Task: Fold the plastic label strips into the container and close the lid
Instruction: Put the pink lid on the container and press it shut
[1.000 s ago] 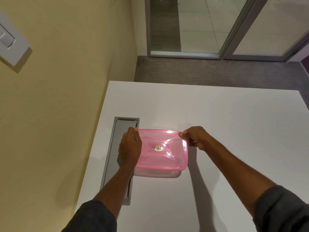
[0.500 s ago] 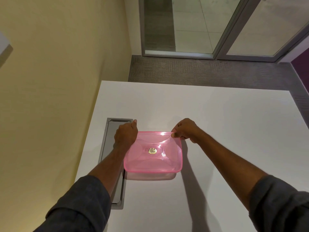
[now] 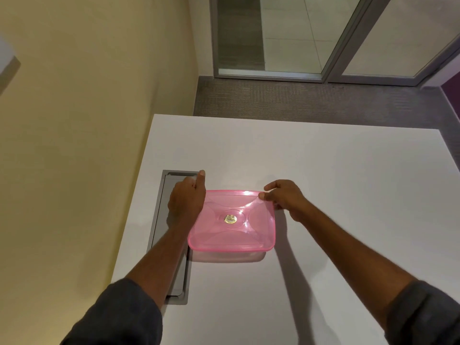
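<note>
A translucent pink lid (image 3: pixel 234 222) with a small gold sticker at its centre lies on top of a clear container (image 3: pixel 231 256), of which only the lower front wall shows. My left hand (image 3: pixel 186 197) grips the lid's left edge, index finger pointing away. At the far right corner, my right hand (image 3: pixel 283 196) pinches the lid between thumb and fingers. No label strips are visible; the container's inside is hidden under the lid.
The container stands on a white table (image 3: pixel 323 183) near its left side. A grey recessed cable hatch (image 3: pixel 171 240) runs along the table's left edge, under my left forearm. A yellow wall is left; carpet and glass doors lie beyond the far edge.
The view has shifted a little. Both hands stay on the lid; my right hand's fingers have moved slightly at the far right corner, and the lid sits flatter.
</note>
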`<state>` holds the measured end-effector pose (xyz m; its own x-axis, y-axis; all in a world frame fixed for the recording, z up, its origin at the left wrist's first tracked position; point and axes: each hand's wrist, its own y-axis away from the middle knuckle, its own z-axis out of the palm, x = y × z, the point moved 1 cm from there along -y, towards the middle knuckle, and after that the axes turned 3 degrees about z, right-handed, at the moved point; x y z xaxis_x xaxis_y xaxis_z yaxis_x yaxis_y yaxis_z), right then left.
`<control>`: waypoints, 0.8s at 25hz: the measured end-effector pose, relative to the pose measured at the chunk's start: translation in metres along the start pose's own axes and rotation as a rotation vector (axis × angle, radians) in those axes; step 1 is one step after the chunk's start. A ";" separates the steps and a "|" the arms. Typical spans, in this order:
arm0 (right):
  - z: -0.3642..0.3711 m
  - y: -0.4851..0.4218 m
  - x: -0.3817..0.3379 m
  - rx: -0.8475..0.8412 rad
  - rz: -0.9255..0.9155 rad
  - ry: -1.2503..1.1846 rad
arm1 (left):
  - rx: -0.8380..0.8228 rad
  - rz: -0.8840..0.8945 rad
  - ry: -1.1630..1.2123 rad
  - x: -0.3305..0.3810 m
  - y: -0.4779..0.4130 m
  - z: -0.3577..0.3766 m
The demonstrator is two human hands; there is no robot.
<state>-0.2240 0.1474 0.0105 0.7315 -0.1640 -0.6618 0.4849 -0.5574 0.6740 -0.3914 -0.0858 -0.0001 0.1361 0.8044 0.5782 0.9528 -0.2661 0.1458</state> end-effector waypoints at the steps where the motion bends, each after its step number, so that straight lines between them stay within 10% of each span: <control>1: 0.007 0.012 0.011 0.096 -0.023 0.037 | 0.011 -0.058 0.014 -0.004 0.013 -0.002; 7: 0.062 0.074 0.065 0.510 -0.024 0.239 | 0.019 -0.226 0.023 -0.028 0.080 0.003; 20: 0.064 0.076 0.070 0.544 -0.072 0.162 | 0.107 -0.189 -0.036 -0.019 0.084 0.002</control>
<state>-0.1670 0.0411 -0.0054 0.7909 -0.0074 -0.6120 0.2508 -0.9081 0.3352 -0.3130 -0.1220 -0.0006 -0.0398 0.8534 0.5198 0.9855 -0.0524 0.1615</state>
